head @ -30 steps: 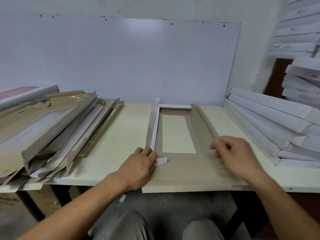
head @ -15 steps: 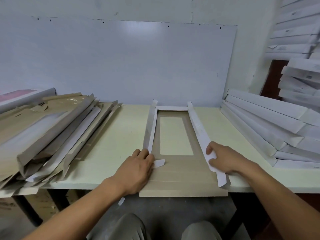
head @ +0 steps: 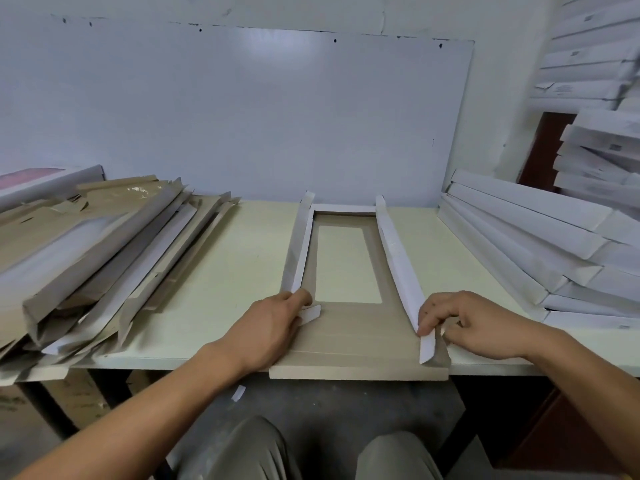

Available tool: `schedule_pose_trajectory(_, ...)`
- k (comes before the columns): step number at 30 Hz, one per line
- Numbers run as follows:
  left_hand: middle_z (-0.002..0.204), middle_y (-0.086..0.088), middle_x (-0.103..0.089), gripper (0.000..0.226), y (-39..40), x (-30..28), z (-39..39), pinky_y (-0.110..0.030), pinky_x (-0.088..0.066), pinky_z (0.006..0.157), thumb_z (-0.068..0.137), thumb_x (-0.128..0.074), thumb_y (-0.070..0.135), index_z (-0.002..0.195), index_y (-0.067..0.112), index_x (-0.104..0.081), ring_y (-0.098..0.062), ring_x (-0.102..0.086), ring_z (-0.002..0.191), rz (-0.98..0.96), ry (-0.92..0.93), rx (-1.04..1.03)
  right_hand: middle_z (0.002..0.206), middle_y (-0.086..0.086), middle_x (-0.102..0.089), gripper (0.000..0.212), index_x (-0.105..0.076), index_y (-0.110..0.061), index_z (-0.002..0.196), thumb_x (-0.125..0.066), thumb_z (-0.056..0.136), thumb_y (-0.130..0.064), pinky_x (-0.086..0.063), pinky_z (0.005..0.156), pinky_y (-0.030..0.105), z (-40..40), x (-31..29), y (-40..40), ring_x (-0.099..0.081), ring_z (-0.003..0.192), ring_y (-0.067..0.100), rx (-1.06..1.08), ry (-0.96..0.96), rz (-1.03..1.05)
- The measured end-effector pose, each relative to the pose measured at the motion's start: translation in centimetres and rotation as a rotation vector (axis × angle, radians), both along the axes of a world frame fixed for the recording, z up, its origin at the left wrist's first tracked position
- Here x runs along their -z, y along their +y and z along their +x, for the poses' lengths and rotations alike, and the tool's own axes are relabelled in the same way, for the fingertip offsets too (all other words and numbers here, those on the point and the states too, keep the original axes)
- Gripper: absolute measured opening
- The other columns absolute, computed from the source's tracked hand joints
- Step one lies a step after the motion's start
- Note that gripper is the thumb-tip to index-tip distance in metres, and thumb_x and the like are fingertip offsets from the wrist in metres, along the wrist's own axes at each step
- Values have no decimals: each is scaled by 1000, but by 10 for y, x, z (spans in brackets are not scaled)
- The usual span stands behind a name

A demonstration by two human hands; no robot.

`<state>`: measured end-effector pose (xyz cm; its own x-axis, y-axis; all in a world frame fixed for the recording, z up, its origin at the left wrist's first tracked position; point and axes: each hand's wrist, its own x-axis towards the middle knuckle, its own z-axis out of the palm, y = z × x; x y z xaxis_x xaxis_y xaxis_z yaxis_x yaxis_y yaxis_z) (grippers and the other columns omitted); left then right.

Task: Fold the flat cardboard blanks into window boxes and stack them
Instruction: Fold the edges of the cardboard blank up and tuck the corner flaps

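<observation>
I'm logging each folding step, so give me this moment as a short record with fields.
blank: cardboard blank flat on table, near end overhanging the edge
left flap: left side flap raised, left hand holds its near end
right flap: right side flap raised, right hand pinches it
unfolded pile: blanks, left
finished stack: white boxes, right

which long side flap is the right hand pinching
The right-hand long flap, pinched near its end by the right hand; the left flap sits under the left hand.
</observation>
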<state>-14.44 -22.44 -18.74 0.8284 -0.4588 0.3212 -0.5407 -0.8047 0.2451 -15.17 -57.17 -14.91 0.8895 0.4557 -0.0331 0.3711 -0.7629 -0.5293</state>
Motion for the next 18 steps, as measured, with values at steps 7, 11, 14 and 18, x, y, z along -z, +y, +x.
schedule_pose_trajectory(7,78,-2,-54,18,-1,-6,-1,-35,-41,63,95,-47,17,93,27,-32,-29,-46,70,-1,-11,38,95,-7,-71,10,-78,-29,82,-79,84,-19,-50,80,20,7,-5,-7,-67,84,7,-45,70,72)
schedule_pose_trajectory(11,82,0,-55,12,1,-8,-1,-31,-37,63,96,-49,20,99,25,-39,-28,-47,72,-13,-6,64,72,1,-71,15,-75,-27,73,-74,88,-24,-48,66,20,13,1,-6,-62,63,9,22,62,145)
schedule_pose_trajectory(14,83,7,-53,20,6,-11,-3,-24,-34,63,95,-53,43,101,25,-45,-15,-48,72,-9,-18,132,69,-5,-71,12,-76,-32,77,-76,86,-23,-49,63,20,13,16,0,-62,60,6,128,-41,175)
schedule_pose_trajectory(18,113,15,-58,78,22,-23,-5,-12,-42,84,72,-57,83,127,28,-55,4,-52,97,55,150,237,69,-16,-66,23,-67,-46,80,-80,79,-28,-43,56,12,8,27,5,-56,57,2,182,-197,171)
